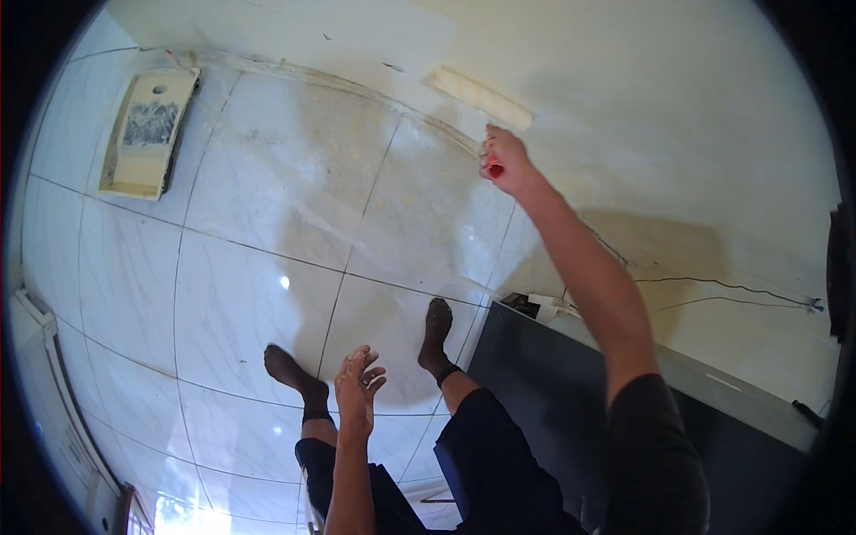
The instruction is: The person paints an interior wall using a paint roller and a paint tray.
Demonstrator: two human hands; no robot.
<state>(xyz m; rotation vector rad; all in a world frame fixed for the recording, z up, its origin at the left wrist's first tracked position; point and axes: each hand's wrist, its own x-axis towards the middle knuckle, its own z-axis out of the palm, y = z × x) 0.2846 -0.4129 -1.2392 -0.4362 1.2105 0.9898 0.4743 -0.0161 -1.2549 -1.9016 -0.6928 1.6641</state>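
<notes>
My right hand (506,159) grips the red handle of a paint roller, with the arm stretched forward. The pale, cream-coloured roller sleeve (481,97) lies against the wall (602,127), low down near the floor. My left hand (358,381) hangs above the floor between my feet, holding nothing, its fingers apart and marked with whitish smears. A cream paint tray (110,157) with paint in its well rests on the tiles at the far left.
Clear plastic sheeting (321,81) runs along the foot of the wall. A dark-topped cabinet (535,374) stands at my right, with small items at its corner. Thin wires (715,282) hang on the wall. Glossy tiles (234,287) cover the floor under my socked feet.
</notes>
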